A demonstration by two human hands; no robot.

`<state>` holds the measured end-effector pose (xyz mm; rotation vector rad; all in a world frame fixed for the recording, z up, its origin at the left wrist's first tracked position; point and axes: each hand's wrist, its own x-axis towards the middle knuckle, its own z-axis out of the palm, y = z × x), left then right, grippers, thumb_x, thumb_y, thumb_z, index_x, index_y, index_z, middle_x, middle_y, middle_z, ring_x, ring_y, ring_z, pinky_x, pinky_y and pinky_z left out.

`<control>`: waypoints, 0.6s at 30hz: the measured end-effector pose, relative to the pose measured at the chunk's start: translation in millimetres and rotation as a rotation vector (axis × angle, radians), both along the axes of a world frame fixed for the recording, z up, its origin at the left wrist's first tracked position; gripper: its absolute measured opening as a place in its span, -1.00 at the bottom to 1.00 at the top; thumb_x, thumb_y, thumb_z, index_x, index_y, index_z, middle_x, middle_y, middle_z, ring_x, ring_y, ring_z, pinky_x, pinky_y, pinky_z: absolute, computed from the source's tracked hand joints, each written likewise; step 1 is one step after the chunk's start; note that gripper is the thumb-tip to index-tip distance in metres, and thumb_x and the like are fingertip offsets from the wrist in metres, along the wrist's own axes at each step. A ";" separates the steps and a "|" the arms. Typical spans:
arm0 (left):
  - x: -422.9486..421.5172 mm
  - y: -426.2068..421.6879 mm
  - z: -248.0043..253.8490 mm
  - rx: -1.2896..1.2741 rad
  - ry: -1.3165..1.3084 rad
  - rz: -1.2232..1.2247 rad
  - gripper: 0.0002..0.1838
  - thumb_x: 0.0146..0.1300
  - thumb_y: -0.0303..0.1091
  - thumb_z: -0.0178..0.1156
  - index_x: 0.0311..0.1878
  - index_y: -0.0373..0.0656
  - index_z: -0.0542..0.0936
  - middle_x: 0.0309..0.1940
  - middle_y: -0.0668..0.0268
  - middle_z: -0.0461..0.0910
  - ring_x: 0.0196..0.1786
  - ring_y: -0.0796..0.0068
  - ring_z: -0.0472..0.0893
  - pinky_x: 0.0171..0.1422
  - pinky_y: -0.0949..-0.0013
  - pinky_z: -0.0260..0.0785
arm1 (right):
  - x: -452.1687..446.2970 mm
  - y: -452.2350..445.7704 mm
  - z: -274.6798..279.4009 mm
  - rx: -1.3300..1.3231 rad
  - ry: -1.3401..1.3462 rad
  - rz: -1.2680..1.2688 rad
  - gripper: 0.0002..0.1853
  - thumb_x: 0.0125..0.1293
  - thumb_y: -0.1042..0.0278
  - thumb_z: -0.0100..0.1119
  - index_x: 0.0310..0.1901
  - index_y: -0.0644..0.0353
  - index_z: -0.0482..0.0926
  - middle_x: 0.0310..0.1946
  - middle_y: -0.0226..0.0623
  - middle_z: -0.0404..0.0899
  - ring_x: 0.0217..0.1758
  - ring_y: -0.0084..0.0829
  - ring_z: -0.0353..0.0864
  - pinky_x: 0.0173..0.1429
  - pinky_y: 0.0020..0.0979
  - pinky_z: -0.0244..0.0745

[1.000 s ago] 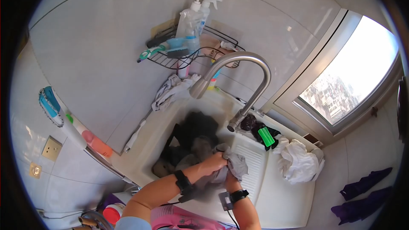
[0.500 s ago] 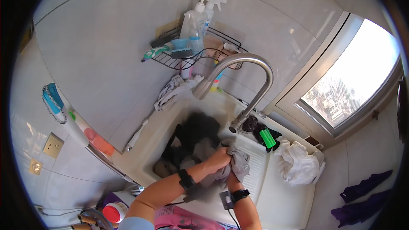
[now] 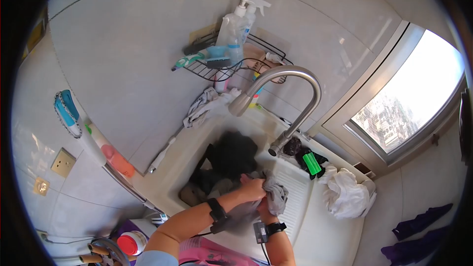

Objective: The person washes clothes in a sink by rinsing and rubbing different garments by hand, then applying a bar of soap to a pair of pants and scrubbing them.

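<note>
Hands: 2. Left hand (image 3: 252, 190) clenched on gray cloth (image 3: 277, 193); right hand (image 3: 266, 208) against the same cloth from below, its fingers mostly covered, so grip cannot be told. Wrist straps: 2, black, one per arm; the right (image 3: 275, 228) carries a small boxy unit.

Gray cloth: bunched above the ribbed side of the sink (image 3: 327, 234), beside the basin. Dark cloth (image 3: 234, 152) heaped in the basin; number of pieces not countable. Faucet (image 3: 240, 104): 1, spout over the basin. White cloth (image 3: 345, 194): one bundle on the right rim, near 1 green object (image 3: 312, 163). Purple cloths (image 3: 422, 220): 2, at right, the lower fading into the lens edge.

Wire rack (image 3: 268, 45): at least 2 bottles, 1 pump bottle (image 3: 236, 34) and 1 spray bottle (image 3: 250, 19), overlapping. Labels too small to read. Pink item (image 3: 212, 252) at bottom: print illegible, cut by the frame.
</note>
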<state>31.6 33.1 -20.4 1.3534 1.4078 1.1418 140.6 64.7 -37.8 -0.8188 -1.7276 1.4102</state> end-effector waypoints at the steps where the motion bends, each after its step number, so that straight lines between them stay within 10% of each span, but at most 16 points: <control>1: -0.2 -2.4 1.8 -0.054 -0.235 -0.002 -0.75 0.00 -0.41 0.12 -0.21 -0.28 0.53 -0.21 0.11 0.52 -0.20 0.27 0.56 -0.10 0.25 0.40 | 0.0 0.5 -13.9 -0.138 0.108 -0.026 -0.57 0.14 0.25 0.06 0.02 0.27 0.37 -0.07 -0.25 0.47 0.00 -0.39 0.41 0.10 -0.42 0.27; 6: -34.7 -4.8 9.0 -0.501 -0.994 0.192 -0.76 0.09 -0.35 0.11 -0.17 -0.22 0.54 -0.28 0.23 0.58 -0.21 0.32 0.57 -0.10 0.30 0.40 | -4.1 4.4 -14.2 -0.352 0.161 -0.067 -0.60 0.19 0.24 0.06 -0.01 0.32 0.40 -0.04 -0.23 0.44 0.04 -0.38 0.38 0.12 -0.41 0.27; 8: -69.5 2.8 -20.1 -0.369 -0.923 0.246 -0.69 0.06 -0.34 0.17 -0.12 -0.24 0.53 -0.23 0.21 0.58 -0.20 0.32 0.58 -0.08 0.29 0.41 | -14.1 9.9 -14.5 -0.455 -0.176 -0.040 -0.59 0.21 0.20 0.06 0.02 0.30 0.41 -0.03 -0.19 0.44 0.07 -0.35 0.38 0.16 -0.37 0.25; 9: -79.5 -8.0 -8.1 -0.394 -0.821 0.294 -0.56 0.03 -0.23 0.24 -0.05 -0.30 0.49 -0.18 0.18 0.56 -0.16 0.32 0.57 -0.05 0.30 0.40 | -11.0 15.1 0.0 0.062 -0.355 0.081 -0.59 0.22 0.14 0.05 -0.07 0.35 0.46 -0.12 -0.16 0.49 -0.02 -0.40 0.44 0.04 -0.39 0.33; 12: -84.5 -25.9 -1.7 -0.385 -0.616 0.404 -0.45 0.02 -0.13 0.28 -0.01 -0.35 0.46 -0.15 0.14 0.55 -0.14 0.30 0.56 -0.02 0.32 0.38 | -29.9 12.5 140.7 -0.470 -0.792 0.101 -0.57 0.19 0.24 0.09 0.06 0.26 0.39 -0.12 -0.08 0.45 -0.07 -0.34 0.43 0.02 -0.35 0.34; 14: -86.4 -33.9 -22.9 -0.410 -0.507 0.427 -0.28 -0.04 0.01 0.29 0.05 -0.40 0.40 -0.06 0.06 0.50 -0.06 0.25 0.53 0.04 0.31 0.34 | -20.0 35.0 179.6 -0.026 -0.756 0.160 -0.56 0.20 0.18 0.10 0.01 0.33 0.41 -0.21 -0.07 0.48 -0.23 -0.35 0.48 -0.12 -0.38 0.41; 18: -93.3 -43.1 -72.8 -0.573 0.096 0.377 -0.18 -0.12 -0.01 0.33 0.12 -0.40 0.32 -0.03 0.01 0.46 0.00 0.16 0.49 0.06 0.26 0.32 | -33.2 73.4 242.6 -0.365 0.172 0.137 -0.75 0.21 0.27 0.10 -0.16 0.24 0.51 -0.23 -0.22 0.50 -0.19 -0.36 0.52 -0.14 -0.36 0.46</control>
